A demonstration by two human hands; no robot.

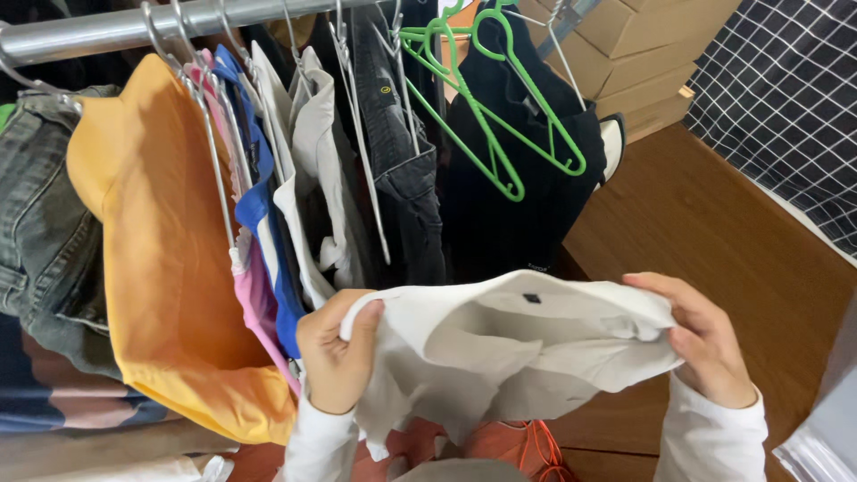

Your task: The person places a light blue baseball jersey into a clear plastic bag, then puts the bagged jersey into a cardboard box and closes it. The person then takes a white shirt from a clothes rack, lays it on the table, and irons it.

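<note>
A wooden floor (714, 232) lies beside a metal rail (116, 29) crowded with hung clothes. In the head view, the white garment (509, 348) stretches sideways between both hands, below the rail; left hand (335, 353) and right hand (705, 339) each clench one edge

Hung clothes (268, 178) crowd rail (116, 31); wooden floor (714, 241) right open.
</note>
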